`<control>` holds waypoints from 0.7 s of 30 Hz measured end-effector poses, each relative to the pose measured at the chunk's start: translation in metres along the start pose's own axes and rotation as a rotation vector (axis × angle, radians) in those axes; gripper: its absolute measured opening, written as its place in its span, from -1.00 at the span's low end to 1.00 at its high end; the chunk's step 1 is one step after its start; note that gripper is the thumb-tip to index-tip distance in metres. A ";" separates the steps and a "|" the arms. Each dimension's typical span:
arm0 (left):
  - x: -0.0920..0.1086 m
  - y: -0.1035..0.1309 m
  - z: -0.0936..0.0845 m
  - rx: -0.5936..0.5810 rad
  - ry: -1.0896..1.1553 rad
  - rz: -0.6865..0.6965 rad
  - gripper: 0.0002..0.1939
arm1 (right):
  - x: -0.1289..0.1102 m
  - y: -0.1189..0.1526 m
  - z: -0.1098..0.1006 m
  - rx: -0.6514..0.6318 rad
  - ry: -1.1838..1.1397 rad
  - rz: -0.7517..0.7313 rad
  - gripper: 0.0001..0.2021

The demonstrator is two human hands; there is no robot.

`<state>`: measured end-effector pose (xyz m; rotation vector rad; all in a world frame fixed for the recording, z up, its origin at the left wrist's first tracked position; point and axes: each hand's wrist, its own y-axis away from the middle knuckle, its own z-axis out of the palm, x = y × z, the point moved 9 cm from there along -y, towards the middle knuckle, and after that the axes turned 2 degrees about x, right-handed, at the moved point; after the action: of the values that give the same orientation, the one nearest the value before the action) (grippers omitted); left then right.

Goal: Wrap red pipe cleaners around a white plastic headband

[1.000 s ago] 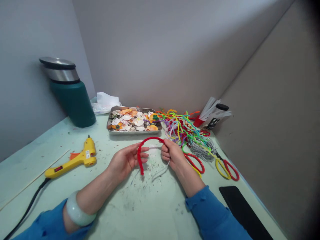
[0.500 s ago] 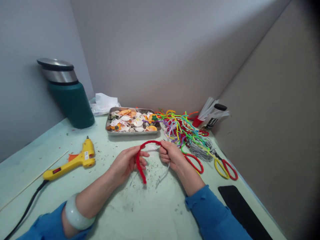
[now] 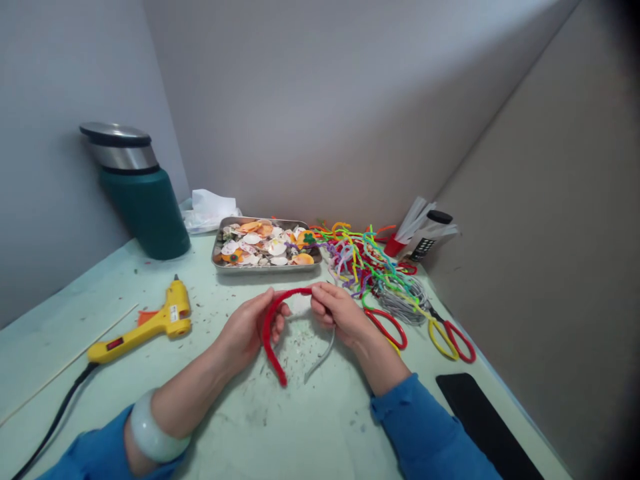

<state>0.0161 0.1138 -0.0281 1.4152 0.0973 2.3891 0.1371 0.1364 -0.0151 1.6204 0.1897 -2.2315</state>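
A curved headband (image 3: 269, 331) is held between my two hands above the table. Fuzzy red pipe cleaner covers its left side up to the top, while the right end is bare and grey. My left hand (image 3: 253, 328) curls around the red side, its fingers partly behind the band. At the top, where the red stops, my right hand (image 3: 336, 311) pinches the band with thumb and fingers. The grey end (image 3: 320, 360) comes out below my right hand and points down toward the table. My right fingers hide part of the band.
A yellow glue gun (image 3: 145, 330) and a thin stick (image 3: 70, 363) lie left, near a green bottle (image 3: 145, 213). Behind my hands are a metal tray (image 3: 267, 269) of shells and tangled pipe cleaners (image 3: 367, 257). Scissors (image 3: 453, 340) and a black object (image 3: 480, 420) lie right.
Both hands have shifted slightly left with the headband. The band is tipped so its arch and bare grey end show more plainly.
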 end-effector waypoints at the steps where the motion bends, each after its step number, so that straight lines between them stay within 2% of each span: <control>1: 0.001 0.001 0.002 -0.017 0.015 -0.002 -0.70 | -0.004 -0.001 -0.004 0.026 -0.046 -0.036 -0.77; 5: 0.005 0.006 0.014 -0.110 -0.018 0.022 -0.71 | -0.016 -0.003 -0.019 0.120 -0.208 -0.140 -0.76; 8: 0.011 0.009 0.014 -0.101 -0.088 0.097 -0.77 | -0.022 -0.003 -0.026 0.171 -0.258 -0.213 -0.73; 11: 0.016 0.011 0.012 -0.069 -0.232 0.173 -0.80 | -0.028 0.002 -0.037 0.305 -0.210 -0.289 -0.61; 13: 0.023 0.015 0.017 -0.094 -0.385 0.272 -0.83 | -0.034 0.007 -0.042 0.395 -0.142 -0.349 -0.56; 16: 0.035 0.026 0.037 -0.210 -0.612 0.491 -0.84 | -0.041 0.013 -0.046 0.457 -0.082 -0.419 -0.53; 19: 0.039 0.035 0.051 -0.270 -0.817 0.668 -0.80 | -0.040 0.012 -0.050 0.469 -0.110 -0.413 -0.55; 21: 0.037 0.036 0.055 -0.280 -0.958 0.730 -0.79 | -0.035 0.007 -0.050 0.432 -0.155 -0.376 -0.56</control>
<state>0.0378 0.0863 0.0386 2.5373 -1.0975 1.7353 0.1933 0.1538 0.0020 1.7197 -0.0404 -2.8299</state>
